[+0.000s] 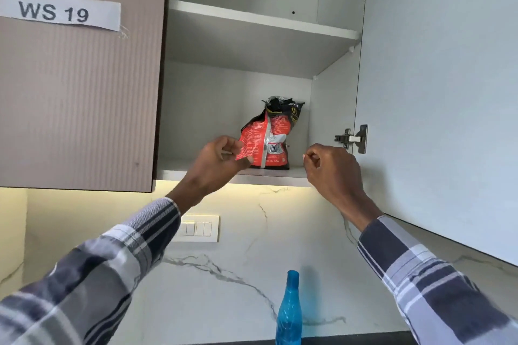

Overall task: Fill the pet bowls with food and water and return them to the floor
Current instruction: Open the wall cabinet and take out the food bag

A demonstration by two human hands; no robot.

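A red and black pet food bag (270,134) with a crumpled, torn top stands upright on the bottom shelf (280,172) of an open wall cabinet. My left hand (221,161) is raised to the bag's lower left corner, thumb and fingers apart around that corner without a firm pinch. My right hand (332,168) hovers to the right of the bag, near the open door's edge, fingers curled in with nothing in them. A blue plastic water bottle (290,314) stands on the counter below. No pet bowls are in view.
The cabinet's open door (437,92) hangs at the right, its hinge (351,138) close to my right hand. A closed door labelled WS 19 (78,87) is at the left. The upper shelf (260,18) is bare. A switch plate (199,228) sits on the marble backsplash.
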